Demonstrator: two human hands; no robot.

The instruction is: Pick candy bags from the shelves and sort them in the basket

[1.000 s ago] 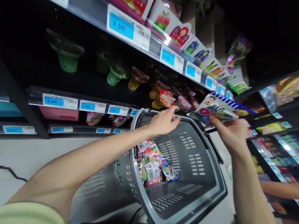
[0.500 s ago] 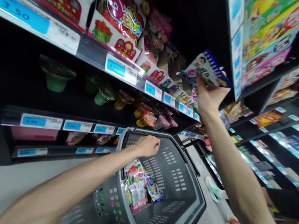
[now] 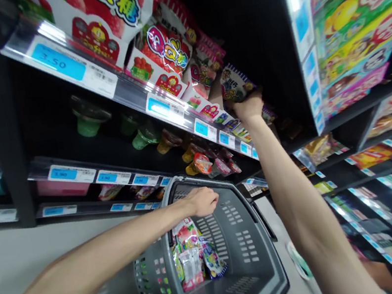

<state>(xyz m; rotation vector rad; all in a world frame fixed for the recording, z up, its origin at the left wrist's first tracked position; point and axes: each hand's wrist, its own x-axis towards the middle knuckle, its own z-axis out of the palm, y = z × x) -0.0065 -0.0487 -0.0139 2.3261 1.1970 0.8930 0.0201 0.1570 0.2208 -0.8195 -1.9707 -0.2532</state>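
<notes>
My right hand (image 3: 249,105) reaches up to the shelf, its fingers closed at the edge of a blue-and-white candy bag (image 3: 233,85) that stands in a display box. Part of the bag and some fingertips are hidden. My left hand (image 3: 204,201) is closed in a fist above the grey shopping basket (image 3: 253,278); what it grips, if anything, does not show. Several colourful candy bags (image 3: 193,253) lie inside the basket, on its left side.
Red-and-white gummy bags (image 3: 167,46) line the shelf to the left, above blue price tags (image 3: 161,107). Jelly cups (image 3: 88,117) sit on the level below. Boxed goods (image 3: 359,24) fill a shelf at right. More shelving (image 3: 376,217) stands beyond.
My right hand has moved left and up with the blue-and-white bag, from in front of the shelf to the display box. My left hand stays closed above the basket. The view has shifted slightly.
</notes>
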